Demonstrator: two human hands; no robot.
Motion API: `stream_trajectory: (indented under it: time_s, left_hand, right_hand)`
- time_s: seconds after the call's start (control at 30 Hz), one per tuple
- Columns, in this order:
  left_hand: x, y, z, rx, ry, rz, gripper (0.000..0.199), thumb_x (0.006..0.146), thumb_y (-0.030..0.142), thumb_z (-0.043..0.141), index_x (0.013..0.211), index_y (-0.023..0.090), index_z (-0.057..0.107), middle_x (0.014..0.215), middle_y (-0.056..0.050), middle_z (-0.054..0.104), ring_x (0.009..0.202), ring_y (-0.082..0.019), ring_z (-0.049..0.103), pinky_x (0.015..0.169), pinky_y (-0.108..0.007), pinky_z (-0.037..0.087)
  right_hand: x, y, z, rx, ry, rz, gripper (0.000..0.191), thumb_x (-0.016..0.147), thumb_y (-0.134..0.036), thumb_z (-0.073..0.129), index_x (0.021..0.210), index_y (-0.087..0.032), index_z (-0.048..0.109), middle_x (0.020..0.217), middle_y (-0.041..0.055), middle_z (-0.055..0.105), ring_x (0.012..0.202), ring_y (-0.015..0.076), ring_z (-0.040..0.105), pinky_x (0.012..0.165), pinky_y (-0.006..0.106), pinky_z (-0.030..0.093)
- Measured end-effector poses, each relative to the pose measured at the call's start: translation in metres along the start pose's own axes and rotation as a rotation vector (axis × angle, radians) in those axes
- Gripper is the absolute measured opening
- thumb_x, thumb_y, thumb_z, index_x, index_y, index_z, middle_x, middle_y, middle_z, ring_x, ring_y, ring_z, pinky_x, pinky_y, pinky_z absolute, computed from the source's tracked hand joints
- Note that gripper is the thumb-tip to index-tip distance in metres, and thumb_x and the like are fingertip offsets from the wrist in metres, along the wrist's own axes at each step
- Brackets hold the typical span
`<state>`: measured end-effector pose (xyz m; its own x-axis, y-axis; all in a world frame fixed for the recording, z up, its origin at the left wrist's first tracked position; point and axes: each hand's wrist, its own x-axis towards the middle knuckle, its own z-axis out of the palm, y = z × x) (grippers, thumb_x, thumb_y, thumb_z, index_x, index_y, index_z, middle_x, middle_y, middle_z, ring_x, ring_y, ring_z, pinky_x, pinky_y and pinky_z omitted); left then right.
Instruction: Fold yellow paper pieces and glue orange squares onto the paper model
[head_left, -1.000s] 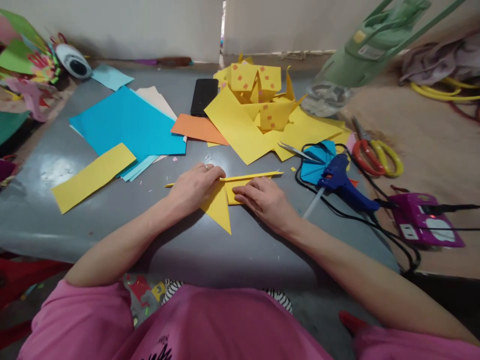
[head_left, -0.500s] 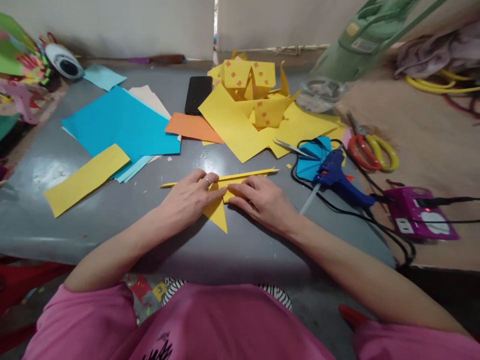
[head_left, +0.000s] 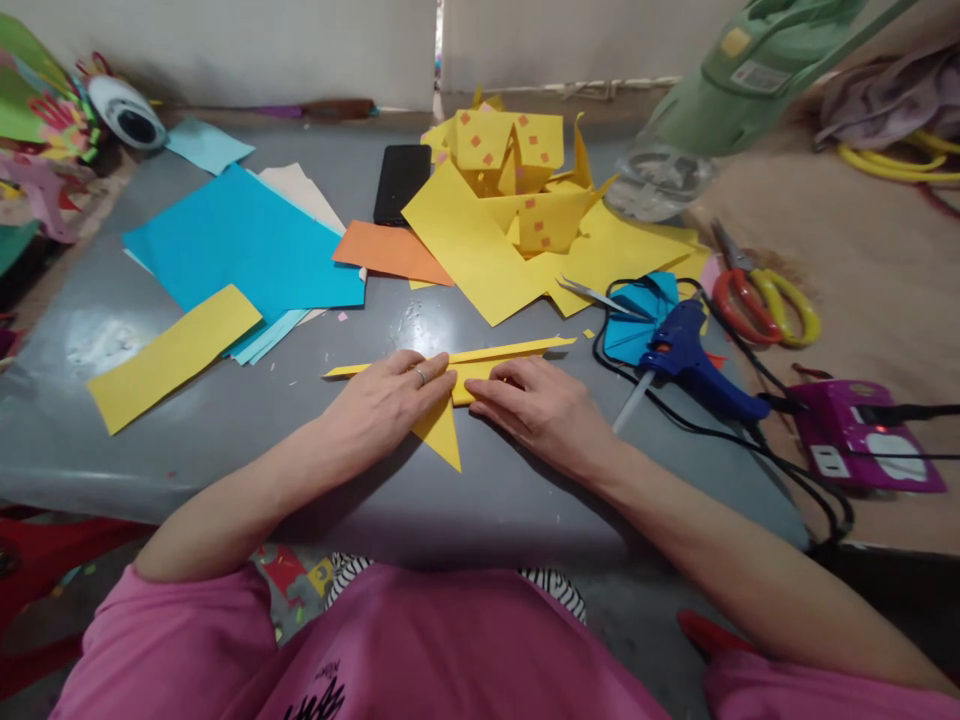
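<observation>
In the head view, a folded piece of yellow paper (head_left: 439,436) lies on the grey table, with a long narrow folded strip along its far edge and a pointed flap toward me. My left hand (head_left: 396,398) presses its left part down, fingers together over the fold, a ring on one finger. On the right part, my right hand (head_left: 544,405) has its thumb and curled fingers closed at the folded edge. Both hands' fingertips nearly meet at the middle. The palms hide some of the paper.
Blue sheets (head_left: 247,245) and a yellow strip (head_left: 174,358) lie left. Behind are a phone (head_left: 403,185), an orange piece (head_left: 390,250) and a spotted yellow paper model (head_left: 510,145). Right are a blue glue gun (head_left: 686,355) with black cord, scissors (head_left: 765,300) and a green bottle (head_left: 739,90).
The view has shifted slightly. My right hand's fingertips have moved a little right along the fold, away from the left hand's. My left hand stays pressed on the paper.
</observation>
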<state>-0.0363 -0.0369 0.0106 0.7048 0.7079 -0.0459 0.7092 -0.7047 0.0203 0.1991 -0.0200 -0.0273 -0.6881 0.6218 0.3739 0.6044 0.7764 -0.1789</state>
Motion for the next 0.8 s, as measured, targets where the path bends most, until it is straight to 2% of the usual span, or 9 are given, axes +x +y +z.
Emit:
stream_trajectory:
  time_s: [0.17,0.3,0.5,0.8]
  left_hand:
    - [-0.003,0.000,0.002,0.002,-0.012,-0.004,0.036,0.104,0.014,0.037,0.133,0.010,0.058,0.146,-0.018,0.059,0.115,-0.023,0.065,0.099,-0.036,0.049]
    - [-0.003,0.002,0.005,0.007,-0.015,-0.013,0.037,0.103,0.015,0.039,0.136,0.011,0.057,0.147,-0.017,0.058,0.117,-0.025,0.064,0.099,-0.037,0.049]
    - [-0.003,0.004,0.008,0.025,-0.021,-0.023,0.036,0.103,0.014,0.038,0.133,0.011,0.058,0.147,-0.017,0.058,0.115,-0.027,0.064,0.094,-0.039,0.051]
    - [-0.004,0.004,0.007,0.012,-0.028,-0.028,0.038,0.101,0.008,0.036,0.132,0.010,0.057,0.148,-0.019,0.056,0.118,-0.027,0.061,0.096,-0.039,0.048]
  right_hand:
    - [-0.001,0.000,-0.003,0.031,-0.031,0.008,0.024,0.100,-0.034,0.058,0.112,-0.022,0.075,0.096,0.0094,0.071,0.088,0.0220,0.061,0.078,0.034,0.048]
    - [-0.001,-0.001,-0.006,0.015,-0.020,-0.063,0.026,0.099,-0.036,0.060,0.119,-0.025,0.074,0.104,0.0099,0.070,0.092,0.0239,0.060,0.083,0.038,0.047]
    - [-0.001,-0.005,-0.010,-0.060,0.026,-0.115,0.021,0.098,-0.038,0.063,0.105,-0.025,0.076,0.109,0.0077,0.071,0.099,0.0245,0.058,0.089,0.038,0.042]
    - [0.001,-0.009,-0.011,-0.104,-0.012,-0.162,0.021,0.100,-0.038,0.059,0.102,-0.022,0.073,0.094,0.0039,0.075,0.092,0.0230,0.057,0.085,0.039,0.035]
